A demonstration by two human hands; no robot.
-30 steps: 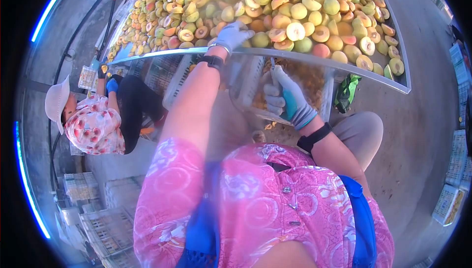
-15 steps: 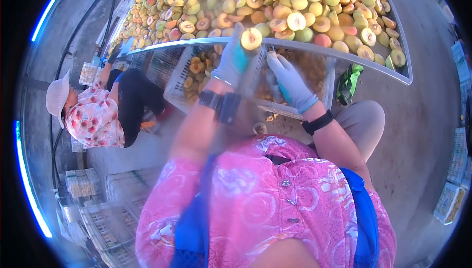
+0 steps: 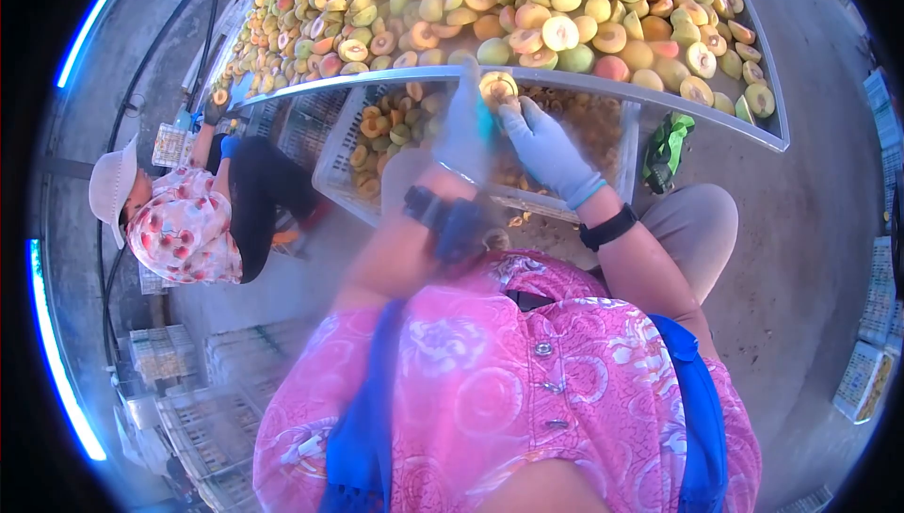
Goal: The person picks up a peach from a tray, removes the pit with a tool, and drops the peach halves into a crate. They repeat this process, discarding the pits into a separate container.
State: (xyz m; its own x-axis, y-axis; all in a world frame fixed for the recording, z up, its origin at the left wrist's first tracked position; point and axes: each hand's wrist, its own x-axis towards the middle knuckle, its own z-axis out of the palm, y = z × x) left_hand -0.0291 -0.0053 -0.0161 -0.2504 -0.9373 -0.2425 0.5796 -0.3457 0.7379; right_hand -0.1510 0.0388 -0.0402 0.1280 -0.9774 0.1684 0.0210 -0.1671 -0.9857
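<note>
1. Far left, a co-worker [image 3: 179,221] sits below the tray [image 3: 311,86] of cut fruit.
2. Your left hand [image 3: 466,127], blurred, grips a peach half [image 3: 496,88] at the tray's near edge, above the crate [image 3: 339,160].
3. Your right hand [image 3: 548,148] touches the half from the right; its grip cannot be told.

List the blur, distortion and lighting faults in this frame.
Head view: the fisheye bows the tray rim and leaves black corners. The left hand and its forearm are smeared by motion blur. The right hand and peach half are fairly sharp. Soft, even daylight, no hard glare.
</note>
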